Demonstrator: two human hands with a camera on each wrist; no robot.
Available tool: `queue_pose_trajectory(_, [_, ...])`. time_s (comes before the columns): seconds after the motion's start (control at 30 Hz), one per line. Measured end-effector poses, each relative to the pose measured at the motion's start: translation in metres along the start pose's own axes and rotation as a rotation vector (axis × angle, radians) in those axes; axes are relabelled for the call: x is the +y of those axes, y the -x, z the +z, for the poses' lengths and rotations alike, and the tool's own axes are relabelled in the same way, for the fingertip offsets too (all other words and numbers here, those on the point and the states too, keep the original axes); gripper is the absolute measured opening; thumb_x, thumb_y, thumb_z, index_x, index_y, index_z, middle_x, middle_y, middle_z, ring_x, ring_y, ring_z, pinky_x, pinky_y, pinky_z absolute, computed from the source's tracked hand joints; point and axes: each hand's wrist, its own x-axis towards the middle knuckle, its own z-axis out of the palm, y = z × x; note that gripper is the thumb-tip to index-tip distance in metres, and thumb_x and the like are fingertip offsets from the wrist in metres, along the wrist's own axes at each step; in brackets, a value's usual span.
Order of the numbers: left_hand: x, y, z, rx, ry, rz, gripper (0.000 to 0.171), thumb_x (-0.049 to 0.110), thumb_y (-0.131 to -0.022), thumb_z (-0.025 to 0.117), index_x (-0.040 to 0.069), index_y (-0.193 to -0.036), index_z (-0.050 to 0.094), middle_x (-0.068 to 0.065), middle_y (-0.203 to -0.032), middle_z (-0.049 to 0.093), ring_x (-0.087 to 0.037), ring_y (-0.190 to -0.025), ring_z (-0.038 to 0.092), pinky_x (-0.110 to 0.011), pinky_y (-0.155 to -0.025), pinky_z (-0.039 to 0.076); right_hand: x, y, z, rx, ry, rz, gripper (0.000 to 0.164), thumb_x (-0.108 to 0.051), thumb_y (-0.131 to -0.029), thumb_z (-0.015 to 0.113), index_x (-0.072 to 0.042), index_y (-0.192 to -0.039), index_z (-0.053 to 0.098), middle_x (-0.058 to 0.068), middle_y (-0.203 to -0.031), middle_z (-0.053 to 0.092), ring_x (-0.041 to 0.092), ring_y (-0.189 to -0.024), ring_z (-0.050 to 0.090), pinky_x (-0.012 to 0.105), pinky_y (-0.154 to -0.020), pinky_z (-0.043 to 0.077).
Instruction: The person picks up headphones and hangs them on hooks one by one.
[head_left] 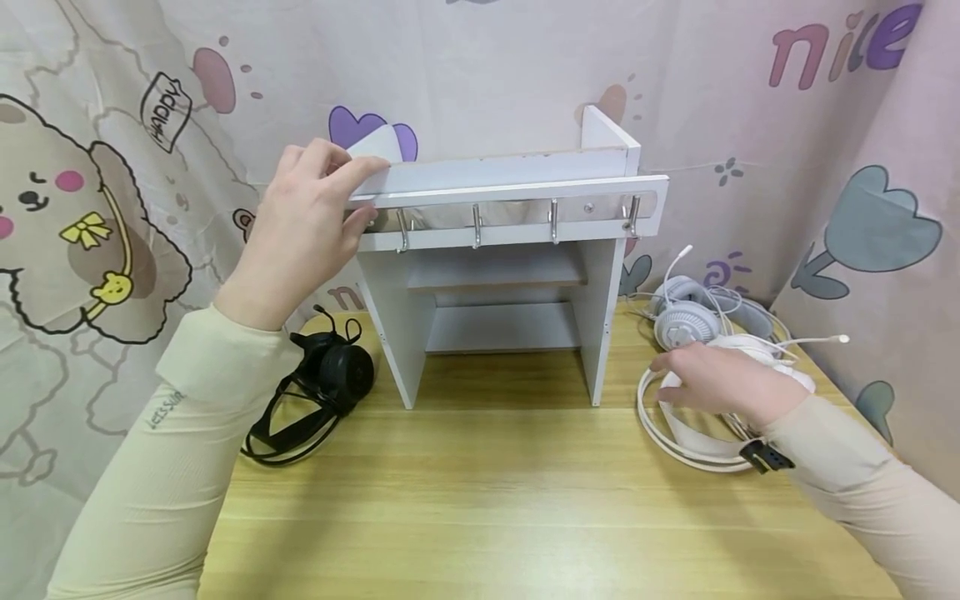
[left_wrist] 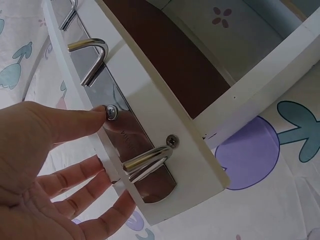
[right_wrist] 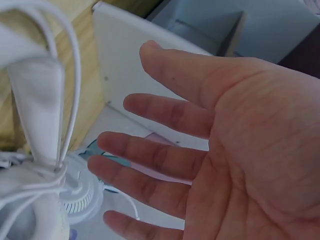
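A white hook rail (head_left: pixel 517 232) with several metal hooks runs across the top front of a white desk shelf (head_left: pixel 603 317). My left hand (head_left: pixel 307 212) grips the rail's left end. In the left wrist view, the thumb presses beside a screw head (left_wrist: pixel 111 112) on the rail's shiny plate (left_wrist: pixel 131 132), and the other fingers lie along its edge near a hook (left_wrist: pixel 147 161). My right hand (head_left: pixel 720 383) hangs over white headphones (head_left: pixel 675 446) at the shelf's right. The right wrist view shows its fingers spread, palm bare, with the white headband (right_wrist: pixel 37 105) to one side.
Black headphones (head_left: pixel 345 375) lie left of the shelf on the wooden table (head_left: pixel 487 500). Another pair of light-coloured headphones (head_left: pixel 686 325) sits at the back right, with thin cables around it. A patterned cloth (head_left: pixel 487 75) hangs behind and at both sides.
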Motion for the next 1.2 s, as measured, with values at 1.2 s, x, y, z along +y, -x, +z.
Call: queue_pose_trajectory(1.2, [-0.002, 0.001, 0.005, 0.039, -0.008, 0.035, 0.045, -0.002, -0.096, 0.074, 0.011, -0.139, 0.066, -0.027, -0.118, 0.060, -0.048, -0.107, 0.052, -0.057, -0.091, 0.047, 0.032, -0.075, 0.009, -0.238, 0.076, -0.053, 0.024, 0.001, -0.075, 0.081, -0.010, -0.096, 0.078, 0.009, -0.096, 0.075, 0.021, -0.084, 0.066, 0.039, -0.077, 0.058])
